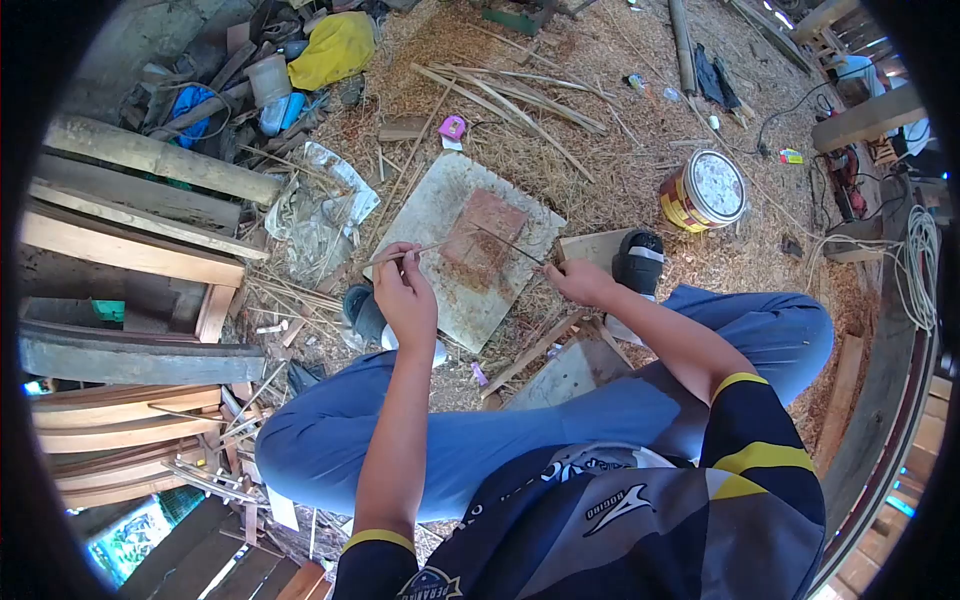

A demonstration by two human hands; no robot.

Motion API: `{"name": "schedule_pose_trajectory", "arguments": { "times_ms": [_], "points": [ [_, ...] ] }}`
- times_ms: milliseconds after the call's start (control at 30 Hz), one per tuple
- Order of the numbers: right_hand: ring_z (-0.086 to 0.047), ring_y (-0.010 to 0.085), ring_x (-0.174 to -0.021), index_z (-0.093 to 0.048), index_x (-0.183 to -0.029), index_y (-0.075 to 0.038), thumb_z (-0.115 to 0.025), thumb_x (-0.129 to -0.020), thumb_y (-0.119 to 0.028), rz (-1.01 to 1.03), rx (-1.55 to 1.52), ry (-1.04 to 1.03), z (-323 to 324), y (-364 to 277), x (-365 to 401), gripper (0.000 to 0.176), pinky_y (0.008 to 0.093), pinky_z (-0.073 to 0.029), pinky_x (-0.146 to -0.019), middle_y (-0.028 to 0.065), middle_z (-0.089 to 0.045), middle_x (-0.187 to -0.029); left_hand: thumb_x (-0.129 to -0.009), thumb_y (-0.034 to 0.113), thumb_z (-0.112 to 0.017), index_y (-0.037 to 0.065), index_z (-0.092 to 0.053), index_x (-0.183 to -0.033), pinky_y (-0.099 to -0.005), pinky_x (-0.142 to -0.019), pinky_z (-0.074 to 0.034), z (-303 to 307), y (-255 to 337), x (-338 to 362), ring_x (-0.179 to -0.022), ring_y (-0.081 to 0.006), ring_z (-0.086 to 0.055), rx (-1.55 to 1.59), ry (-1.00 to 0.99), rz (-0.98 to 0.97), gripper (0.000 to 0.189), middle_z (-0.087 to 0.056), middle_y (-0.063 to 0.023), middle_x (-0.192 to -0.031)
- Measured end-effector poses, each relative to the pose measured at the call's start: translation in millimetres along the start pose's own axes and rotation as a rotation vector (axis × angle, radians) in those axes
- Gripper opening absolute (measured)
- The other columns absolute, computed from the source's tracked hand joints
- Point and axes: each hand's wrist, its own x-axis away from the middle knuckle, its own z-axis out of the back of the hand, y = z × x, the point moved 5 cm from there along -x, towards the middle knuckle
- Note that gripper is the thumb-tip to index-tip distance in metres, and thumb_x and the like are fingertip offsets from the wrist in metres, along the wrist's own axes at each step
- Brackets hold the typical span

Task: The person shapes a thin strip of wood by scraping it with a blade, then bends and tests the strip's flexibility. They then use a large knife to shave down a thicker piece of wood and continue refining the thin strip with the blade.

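My left hand (405, 290) is closed in a pinch around a thin wooden stick (432, 246), whose end points to the right. In my right hand (582, 282) is a thin dark rod-like tool (508, 243), gripped at its near end and slanting up to the left; its exact kind is too small to tell. Both tips come close together above a reddish-brown square slab (497, 213). That slab lies on a pale, dirty flat board (425, 200), with brown dust and shavings around it.
Wood shavings cover the ground. A pink tape measure (452, 127) sits beyond the board, near long wood strips (520, 105). A paint bucket (703, 190) stands to the right. Stacked planks (130, 250) line the left, beside crumpled plastic (320, 215). Cable (915, 270) hangs at right.
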Motion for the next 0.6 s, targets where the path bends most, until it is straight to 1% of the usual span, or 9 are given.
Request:
{"name": "schedule_pose_trajectory", "arguments": {
  "times_ms": [67, 100, 200, 300, 400, 500, 600],
  "points": [
    [-0.071, 0.0475, -0.097, -0.075, -0.104, 0.002, -0.047, -0.103, -0.055, 0.098, -0.079, 0.048, -2, -17, 6, 0.064, 0.0546, -0.054, -0.088, 0.0295, -0.073, -0.099, -0.104, -0.002, -0.057, -0.009, -0.06, -0.098, -0.0347, -0.08, -0.061, 0, 1, -1, -0.094, -0.0268, -0.072, -0.027, 0.003, -0.034, 0.009, -0.067, -0.0171, -0.11],
    [-0.07, 0.0475, -0.096, -0.075, -0.104, 0.002, -0.047, -0.103, -0.055, 0.147, -0.115, 0.066, 1, -36, 17, 0.064, 0.0545, -0.054, -0.088, 0.0296, -0.073, -0.098, -0.104, -0.001, -0.057, -0.008, -0.06, -0.098, -0.0348, -0.08, -0.061, 1, 2, 0, -0.094, -0.0269, -0.072, -0.044, 0.007, -0.044, 0.01, -0.067, -0.017, -0.11],
    [-0.07, 0.0476, -0.096, -0.074, -0.103, 0.003, -0.046, -0.105, -0.054, 0.31, -0.222, 0.05, 9, -88, 48, 0.063, 0.0538, -0.054, -0.089, 0.0283, -0.073, -0.097, -0.103, -0.001, -0.058, -0.008, -0.061, -0.097, -0.0372, -0.082, -0.058, 4, 7, 0, -0.097, -0.0299, -0.07, -0.096, 0.011, -0.016, 0.009, -0.068, -0.0174, -0.11],
    [-0.07, 0.0476, -0.092, -0.073, -0.101, 0.003, -0.047, -0.106, -0.052, 0.287, -0.19, -0.02, 18, -99, 53, 0.061, 0.0531, -0.054, -0.087, 0.0276, -0.073, -0.093, -0.101, -0.001, -0.061, -0.008, -0.063, -0.099, -0.04, -0.088, -0.055, 8, 18, -3, -0.103, -0.0329, -0.066, -0.236, 0.042, -0.14, 0.007, -0.068, -0.0173, -0.111],
    [-0.07, 0.0475, -0.087, -0.073, -0.097, 0.004, -0.048, -0.105, -0.051, 0.227, -0.158, 0.004, 22, -94, 49, 0.06, 0.0529, -0.054, -0.083, 0.0276, -0.072, -0.088, -0.101, 0.002, -0.062, -0.006, -0.065, -0.103, -0.0374, -0.088, -0.057, 9, 13, -3, -0.111, -0.0294, -0.064, -0.269, -0.007, -0.115, 0.009, -0.067, -0.0166, -0.117],
    [-0.07, 0.0479, -0.085, -0.074, -0.097, 0.003, -0.048, -0.105, -0.052, 0.36, -0.133, 0.076, 22, -108, 61, 0.061, 0.0531, -0.055, -0.082, 0.0282, -0.072, -0.087, -0.098, 0.0, -0.063, -0.007, -0.066, -0.105, -0.0428, -0.092, -0.05, 9, 12, -2, -0.105, -0.0342, -0.064, -0.282, 0.02, -0.148, 0.01, -0.07, -0.0167, -0.118],
    [-0.07, 0.0481, -0.085, -0.074, -0.094, 0.003, -0.048, -0.105, -0.052, 0.338, -0.167, 0.075, 20, -111, 65, 0.061, 0.0536, -0.055, -0.082, 0.0282, -0.072, -0.088, -0.098, 0.001, -0.063, -0.006, -0.066, -0.108, -0.0444, -0.094, -0.049, 11, 15, 0, -0.105, -0.0354, -0.063, -0.335, 0.011, -0.135, 0.012, -0.071, -0.0172, -0.122]
  ]
}}
